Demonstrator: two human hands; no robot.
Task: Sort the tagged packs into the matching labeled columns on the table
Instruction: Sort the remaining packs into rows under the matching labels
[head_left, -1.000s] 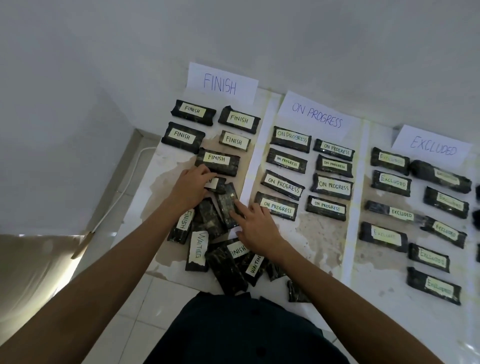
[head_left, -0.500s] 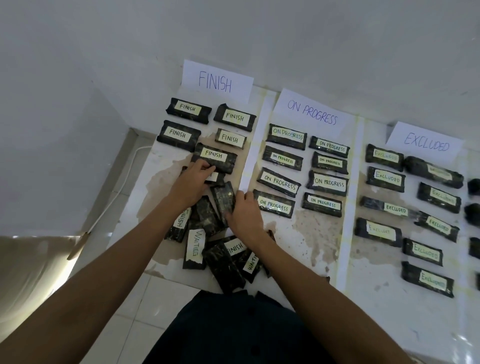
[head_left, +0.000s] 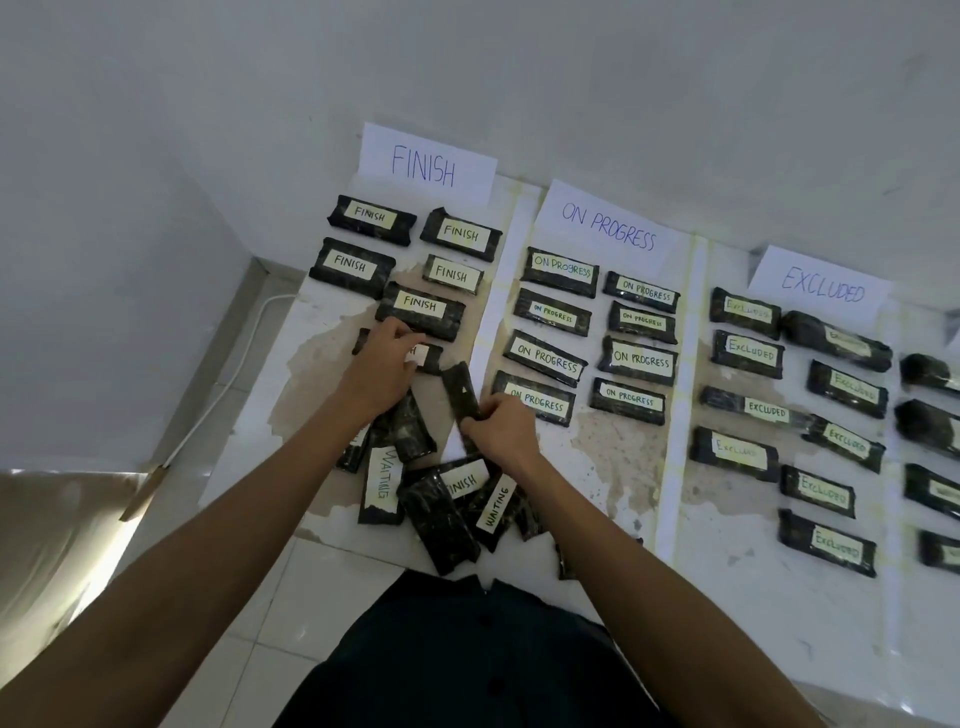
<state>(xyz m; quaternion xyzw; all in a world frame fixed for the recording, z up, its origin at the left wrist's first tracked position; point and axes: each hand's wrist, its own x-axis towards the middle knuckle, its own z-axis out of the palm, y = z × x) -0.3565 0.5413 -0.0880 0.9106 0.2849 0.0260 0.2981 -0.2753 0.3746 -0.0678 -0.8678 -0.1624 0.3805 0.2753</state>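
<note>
Free: bare table (head_left: 618, 467) patch lying open between the ON PROGRESS packs (head_left: 545, 358) and the near edge.
Blocking: unsorted heap (head_left: 436, 519) crowding the near-left edge; FINISH packs (head_left: 420, 304) filling the far-left corner; EXCLUDED packs (head_left: 748, 351) covering the right side; left hand (head_left: 382, 364) and right hand (head_left: 501, 423) sitting over the heap, the right gripping a dark pack (head_left: 460, 389) beside the white divider strip (head_left: 493, 291).

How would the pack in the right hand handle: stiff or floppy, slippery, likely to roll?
Probably fairly stiff: the right hand grips the pack by one end and it looks straight, not sagging. Its glossy wrap may be somewhat slippery. Flat and oblong, it seems unlikely to roll.
</note>
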